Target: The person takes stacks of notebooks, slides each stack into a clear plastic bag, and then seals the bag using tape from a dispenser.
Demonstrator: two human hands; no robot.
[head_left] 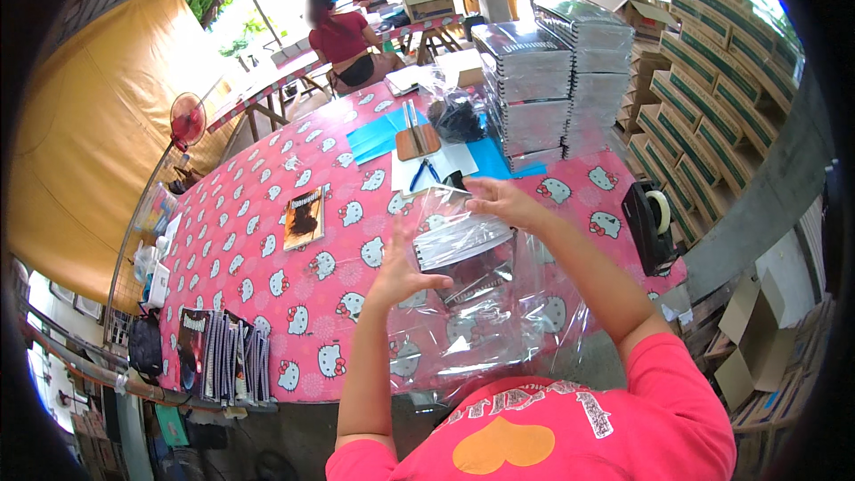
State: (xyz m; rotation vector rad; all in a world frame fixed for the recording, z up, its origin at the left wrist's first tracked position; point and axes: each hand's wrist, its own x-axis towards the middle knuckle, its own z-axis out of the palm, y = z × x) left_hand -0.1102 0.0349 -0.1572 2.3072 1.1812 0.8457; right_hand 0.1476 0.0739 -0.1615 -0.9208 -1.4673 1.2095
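My left hand (403, 269) and my right hand (500, 200) hold a clear plastic bag (445, 214) with a spiral notebook (460, 240) partly inside it, above a pink patterned table (267, 240). The left hand grips the bag's lower left side; the right hand pinches its upper edge. A pile of more clear bags (499, 321) lies under it at the table's near edge.
Tall stacks of spiral notebooks (543, 80) stand at the far side. A single notebook (304, 217) lies left, more notebooks (223, 352) at the near left corner. A black tape dispenser (650, 223) is right. Cardboard boxes (712, 80) are stacked right. People sit at far tables.
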